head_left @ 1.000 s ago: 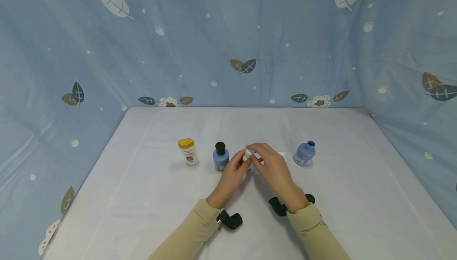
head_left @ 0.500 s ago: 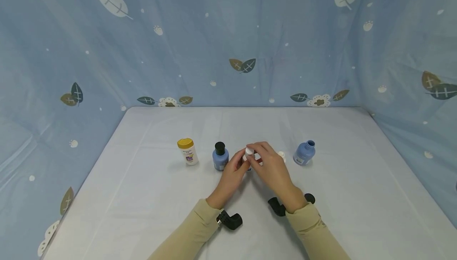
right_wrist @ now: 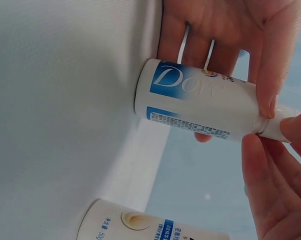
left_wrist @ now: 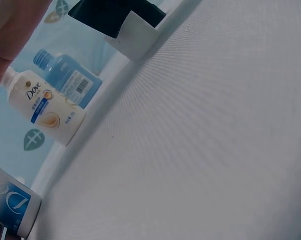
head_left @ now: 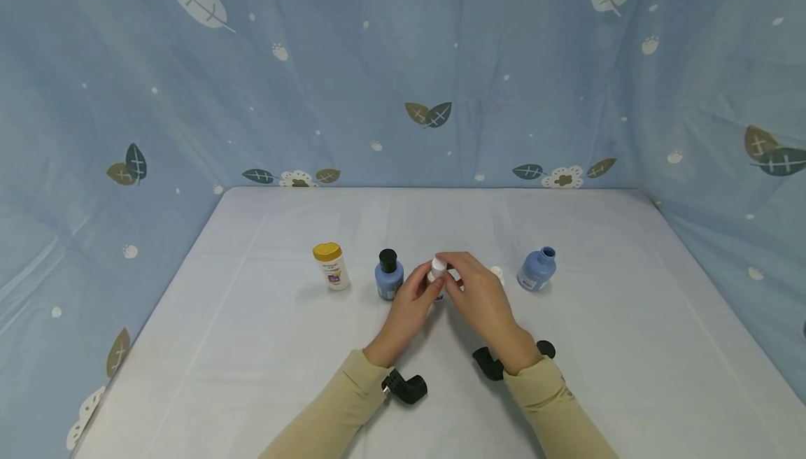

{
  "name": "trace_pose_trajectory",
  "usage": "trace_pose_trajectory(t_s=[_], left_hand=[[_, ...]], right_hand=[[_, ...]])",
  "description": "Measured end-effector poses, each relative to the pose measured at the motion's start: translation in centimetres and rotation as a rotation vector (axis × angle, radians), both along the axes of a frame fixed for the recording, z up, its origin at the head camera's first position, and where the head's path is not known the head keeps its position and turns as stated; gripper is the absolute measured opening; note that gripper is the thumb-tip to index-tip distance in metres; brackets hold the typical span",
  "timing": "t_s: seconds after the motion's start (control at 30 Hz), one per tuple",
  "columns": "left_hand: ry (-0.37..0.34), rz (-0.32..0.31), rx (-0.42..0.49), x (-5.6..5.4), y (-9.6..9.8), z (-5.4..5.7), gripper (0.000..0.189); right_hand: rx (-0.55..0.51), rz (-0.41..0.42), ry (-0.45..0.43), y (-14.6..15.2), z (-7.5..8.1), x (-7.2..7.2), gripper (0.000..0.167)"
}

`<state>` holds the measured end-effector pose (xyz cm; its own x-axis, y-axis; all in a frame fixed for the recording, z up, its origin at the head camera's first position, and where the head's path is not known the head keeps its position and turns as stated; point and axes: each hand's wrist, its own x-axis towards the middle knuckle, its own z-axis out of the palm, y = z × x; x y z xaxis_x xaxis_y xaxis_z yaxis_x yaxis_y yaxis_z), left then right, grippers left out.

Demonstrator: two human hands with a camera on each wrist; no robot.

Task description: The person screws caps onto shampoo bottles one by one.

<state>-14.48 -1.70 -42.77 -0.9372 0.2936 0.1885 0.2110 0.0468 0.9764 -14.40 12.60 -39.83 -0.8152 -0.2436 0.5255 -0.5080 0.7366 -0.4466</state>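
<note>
Between my two hands is a white-and-blue Dove spray bottle (right_wrist: pixel 200 97), upright in the head view. My left hand (head_left: pixel 408 311) wraps its fingers around the bottle's body, with the thumb near the neck in the right wrist view. With thumb and fingers, my right hand (head_left: pixel 483 298) pinches the small white cap (head_left: pixel 439 266) at the top. The left wrist view shows only the bottle's lower part at its left edge. Just beyond my right hand stands a second white Dove bottle (left_wrist: pixel 45 107), mostly hidden in the head view.
A blue bottle (head_left: pixel 389 280) with a black cap stands left of my hands, near a white bottle (head_left: pixel 331 268) with a yellow lid. An uncapped blue bottle (head_left: pixel 536 270) stands to the right. All are on the white table (head_left: pixel 252 361), before a blue patterned curtain (head_left: pixel 352 60).
My right hand's fingers have shifted slightly around the white cap, and more of the cap shows now. My left hand and the standing bottles keep their places.
</note>
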Motion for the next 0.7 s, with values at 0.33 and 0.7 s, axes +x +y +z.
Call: trace_pose_trajectory(t_s=[0.33, 0.7], left_hand=[[-0.021, -0.023, 0.024, -0.26, -0.04, -0.30, 0.037], [-0.039, -0.033, 0.017, -0.17, -0.15, -0.21, 0.036]], right_hand=[[-0.007, -0.025, -0.026, -0.12, 0.02, -0.02, 0.036], [-0.019, -0.042, -0.039, -0.20, -0.26, -0.16, 0.033]])
